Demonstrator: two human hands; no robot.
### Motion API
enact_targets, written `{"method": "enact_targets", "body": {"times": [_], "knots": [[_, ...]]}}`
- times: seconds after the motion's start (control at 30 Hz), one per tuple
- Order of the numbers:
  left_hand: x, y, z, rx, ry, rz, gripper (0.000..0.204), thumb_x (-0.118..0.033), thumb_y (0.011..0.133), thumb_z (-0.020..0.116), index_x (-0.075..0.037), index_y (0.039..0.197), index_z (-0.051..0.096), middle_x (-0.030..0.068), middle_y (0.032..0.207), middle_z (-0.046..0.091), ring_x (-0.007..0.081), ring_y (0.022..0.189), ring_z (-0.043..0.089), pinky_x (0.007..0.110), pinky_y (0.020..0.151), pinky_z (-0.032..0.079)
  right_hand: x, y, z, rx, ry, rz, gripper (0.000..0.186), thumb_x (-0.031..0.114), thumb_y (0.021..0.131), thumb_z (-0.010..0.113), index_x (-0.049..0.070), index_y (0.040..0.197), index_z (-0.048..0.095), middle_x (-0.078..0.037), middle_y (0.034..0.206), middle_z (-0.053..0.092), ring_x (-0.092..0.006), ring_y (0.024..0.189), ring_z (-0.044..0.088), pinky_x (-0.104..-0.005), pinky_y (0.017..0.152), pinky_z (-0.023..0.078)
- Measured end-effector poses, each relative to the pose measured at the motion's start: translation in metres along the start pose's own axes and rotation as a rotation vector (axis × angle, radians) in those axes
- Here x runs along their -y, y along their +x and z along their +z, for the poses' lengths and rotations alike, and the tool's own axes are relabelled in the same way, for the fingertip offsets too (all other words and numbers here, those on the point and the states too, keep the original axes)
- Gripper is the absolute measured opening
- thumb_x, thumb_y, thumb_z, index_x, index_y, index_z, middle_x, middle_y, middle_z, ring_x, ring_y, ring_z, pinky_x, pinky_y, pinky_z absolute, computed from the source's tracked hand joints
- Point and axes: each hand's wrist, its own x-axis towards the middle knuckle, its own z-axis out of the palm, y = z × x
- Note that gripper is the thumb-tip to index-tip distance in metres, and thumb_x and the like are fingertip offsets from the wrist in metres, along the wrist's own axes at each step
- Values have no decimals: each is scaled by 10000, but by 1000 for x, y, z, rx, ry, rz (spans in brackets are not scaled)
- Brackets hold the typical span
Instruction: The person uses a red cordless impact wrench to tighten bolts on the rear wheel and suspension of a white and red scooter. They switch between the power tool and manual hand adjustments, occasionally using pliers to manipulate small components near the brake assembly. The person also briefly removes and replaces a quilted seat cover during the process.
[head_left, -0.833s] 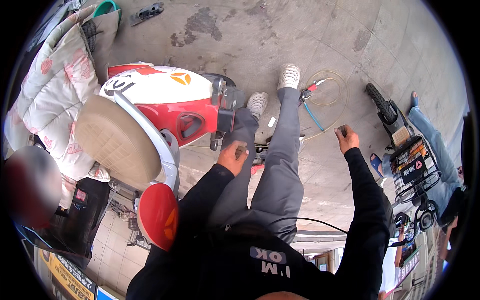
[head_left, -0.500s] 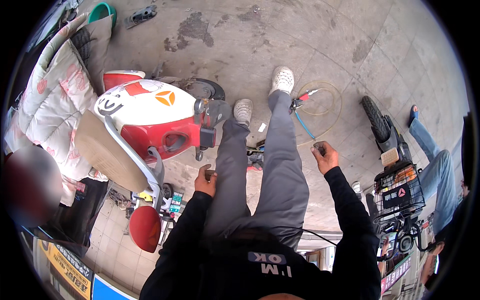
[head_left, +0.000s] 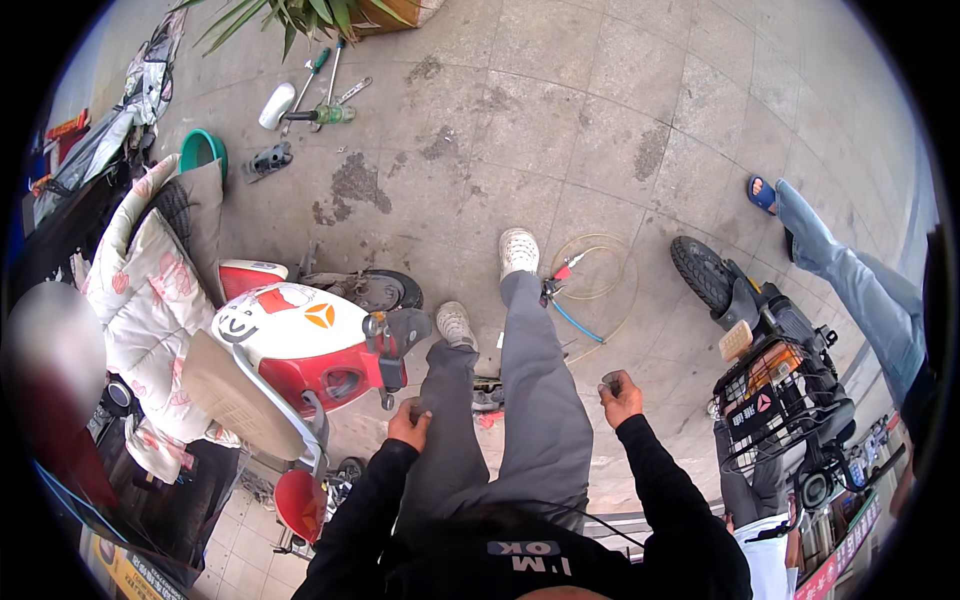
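My left hand point(head_left: 409, 424) hangs beside my left thigh with its fingers curled in. Out to the right of my right leg is my right hand point(head_left: 621, 396), thumb and fingers drawn together. Both hands' fingertips look dark, and whatever they may hold is too small to make out. Nearest my left hand stands a red and white electric scooter point(head_left: 300, 330) with a tan seat. Ahead of my right hand, a coiled yellowish hose point(head_left: 634, 290) lies on the floor, joined to a red and black fitting point(head_left: 560, 275) with a short blue tube point(head_left: 578, 325).
Green-handled tools point(head_left: 333, 114), a teal bucket point(head_left: 203, 150) and a potted plant point(head_left: 385, 15) are ahead on the left. A quilted cover point(head_left: 150, 280) is at the left. On the right stand a scooter with a wire basket point(head_left: 770, 400) and a person in jeans point(head_left: 850, 250).
My view has shifted, bringing the plant and the green-handled tools into sight ahead. Both hands stay low at my sides, fingers still curled. The person in jeans has stretched a leg forward.
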Motion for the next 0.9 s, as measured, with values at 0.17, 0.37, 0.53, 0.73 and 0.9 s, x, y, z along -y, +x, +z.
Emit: {"method": "enact_targets", "body": {"times": [0.17,0.37,0.53,0.73,0.9], "knots": [[-17,11,-16,-3,-21,47,354,-139,918,682,-36,1234,560,128,930,700,190,820,684,323,763,544,23,-12,24,-26,168,-80,163,73,897,689,31,932,535,-39,678,591,-107,542,554,-283,530,472],[-11,3,-21,-10,-15,82,372,-153,922,677,-30,1250,553,154,972,705,228,840,704,341,794,546,11,-32,49,-23,156,-76,189,68,918,677,51,979,498,-10,706,543,-86,514,492,-257,458,420],[23,-16,-15,3,-200,94,370,-142,922,680,-37,1252,553,147,988,710,210,868,701,340,802,546,-29,-54,81,-86,67,-174,187,33,912,662,61,959,483,-6,711,532,-80,530,478,-254,473,394],[52,-9,-33,120,-304,180,355,-116,937,670,-31,1261,552,130,1016,700,173,922,674,314,839,531,-52,-103,126,-213,25,-58,158,38,885,644,47,921,490,-38,694,556,-107,595,525,-304,579,475],[59,-54,-71,222,-278,327,371,-73,965,618,15,1307,503,122,1053,673,166,905,640,301,812,508,-20,-182,170,-401,-19,-167,187,109,896,676,14,997,550,-128,715,594,-216,601,547,-342,610,475]]}}
